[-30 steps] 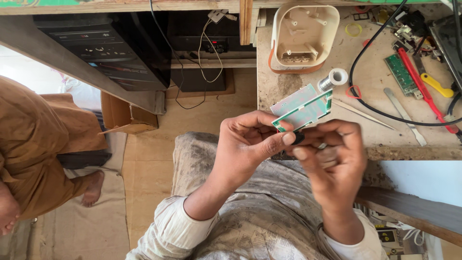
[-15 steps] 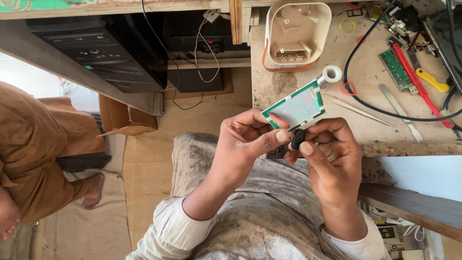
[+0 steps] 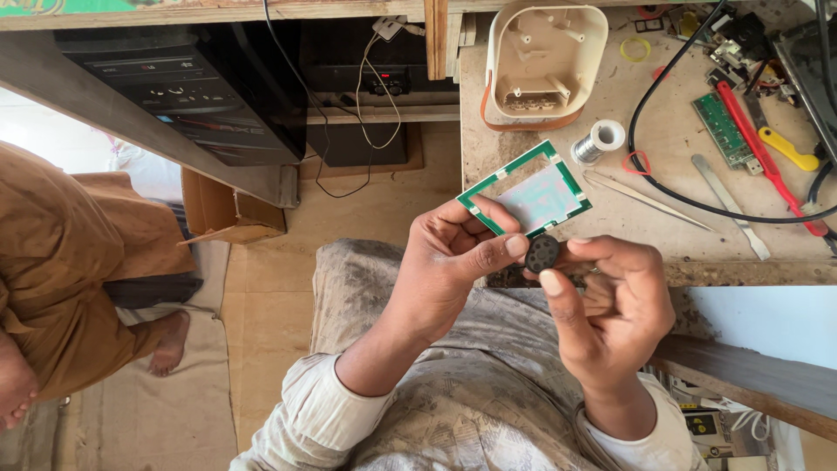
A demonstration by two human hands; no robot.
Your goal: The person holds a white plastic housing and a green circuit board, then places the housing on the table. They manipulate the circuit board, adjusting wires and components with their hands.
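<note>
My left hand (image 3: 453,262) grips a small green-edged circuit board (image 3: 529,192) with a pale square panel in its middle, held tilted above my lap. My right hand (image 3: 610,301) pinches a small round black part (image 3: 541,253) that hangs just below the board's lower corner. Both thumbs press at that part. The hands sit in front of the near edge of a worn workbench (image 3: 663,235). My lap and grey patterned clothing lie beneath them.
On the bench lie a cream plastic casing (image 3: 545,61), a solder spool (image 3: 600,139), tweezers (image 3: 641,196), a black cable (image 3: 697,205), a green board strip (image 3: 724,131), and red and yellow tools (image 3: 772,144). A black device (image 3: 192,87) sits under the shelf; a seated person (image 3: 52,262) is at left.
The board has tilted and dropped lower, away from the solder spool. The round black part now shows clearly between both thumbs.
</note>
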